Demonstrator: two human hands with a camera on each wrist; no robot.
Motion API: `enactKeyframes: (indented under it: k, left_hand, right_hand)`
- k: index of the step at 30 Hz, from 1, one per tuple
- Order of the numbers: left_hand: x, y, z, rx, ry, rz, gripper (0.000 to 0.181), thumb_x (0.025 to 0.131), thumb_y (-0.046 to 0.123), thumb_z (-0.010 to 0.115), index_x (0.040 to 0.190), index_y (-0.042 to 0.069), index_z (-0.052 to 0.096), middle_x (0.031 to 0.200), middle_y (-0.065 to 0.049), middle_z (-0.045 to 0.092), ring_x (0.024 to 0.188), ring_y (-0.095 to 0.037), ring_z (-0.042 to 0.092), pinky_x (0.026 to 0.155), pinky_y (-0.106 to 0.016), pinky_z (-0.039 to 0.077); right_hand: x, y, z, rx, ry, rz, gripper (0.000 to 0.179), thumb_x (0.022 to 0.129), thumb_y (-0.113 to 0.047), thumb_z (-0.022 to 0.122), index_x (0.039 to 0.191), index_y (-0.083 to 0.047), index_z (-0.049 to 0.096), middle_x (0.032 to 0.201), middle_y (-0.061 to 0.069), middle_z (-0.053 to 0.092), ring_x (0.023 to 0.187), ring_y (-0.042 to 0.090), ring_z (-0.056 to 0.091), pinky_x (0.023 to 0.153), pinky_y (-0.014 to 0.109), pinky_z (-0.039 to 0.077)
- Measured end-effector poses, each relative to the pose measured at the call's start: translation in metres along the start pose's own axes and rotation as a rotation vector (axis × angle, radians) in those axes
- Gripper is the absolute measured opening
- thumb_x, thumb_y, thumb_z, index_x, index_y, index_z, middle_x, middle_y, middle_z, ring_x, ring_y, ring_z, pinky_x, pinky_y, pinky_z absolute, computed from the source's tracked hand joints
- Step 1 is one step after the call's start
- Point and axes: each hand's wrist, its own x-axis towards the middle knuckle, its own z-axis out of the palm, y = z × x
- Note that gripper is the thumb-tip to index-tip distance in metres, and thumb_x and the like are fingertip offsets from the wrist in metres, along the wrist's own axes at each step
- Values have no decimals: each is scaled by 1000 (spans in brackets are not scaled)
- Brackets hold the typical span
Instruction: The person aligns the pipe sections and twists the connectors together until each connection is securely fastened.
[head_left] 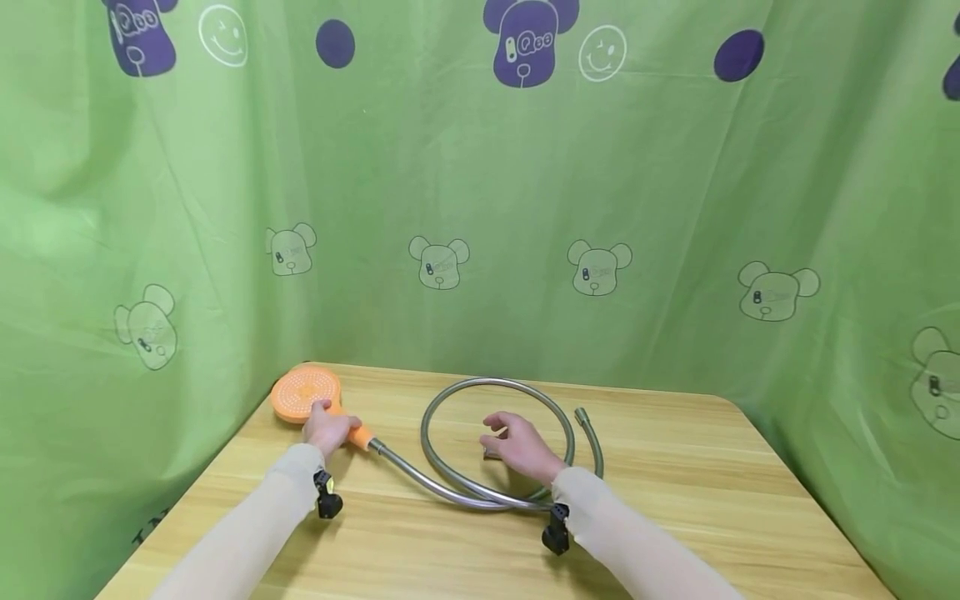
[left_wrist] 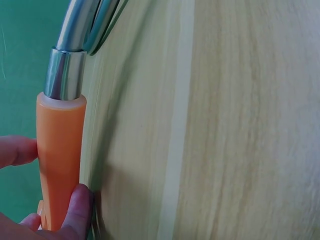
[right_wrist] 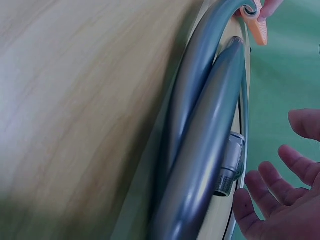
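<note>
An orange shower head [head_left: 306, 392] lies at the left back of the table, its round spray face upward. My left hand [head_left: 327, 428] holds it by the neck, and the left wrist view shows fingers on both sides of the orange handle [left_wrist: 60, 155]. A silvery flexible shower hose [head_left: 420, 477] runs from the handle into a wide loop. Over this loop my right hand [head_left: 522, 450] hovers with loosely bent fingers, holding nothing. Beneath it, partly hidden, is a small metal fitting [head_left: 491, 455] with a threaded end, clearer in the right wrist view.
The hose's loose end [head_left: 582, 415] points up and back, right of the loop. The wooden table [head_left: 690, 483] has rounded back corners. A green patterned curtain [head_left: 510, 333] hangs behind it and on both sides.
</note>
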Motion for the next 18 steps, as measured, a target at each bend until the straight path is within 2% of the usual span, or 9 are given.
enactKeyframes:
  k: [10,18]
  left_hand:
    - [-1,0,-2,47,-11,14,84,79,19,71,150,-1,30,143,-33,41,129,-45,40,112,-54,33]
    - [-1,0,-1,86,-14,2,85,80,21,70,152,-2,29,147,-32,38,133,-46,37,114,-56,31]
  right_hand:
    - [3,-6,5,-23,12,-10,36,93,-20,70,125,-3,64,124,20,63,101,24,63,88,42,54]
    - [3,-3,1,-52,2,-3,37,93,-21,69,125,-2,64,127,19,63,104,25,61,88,42,53]
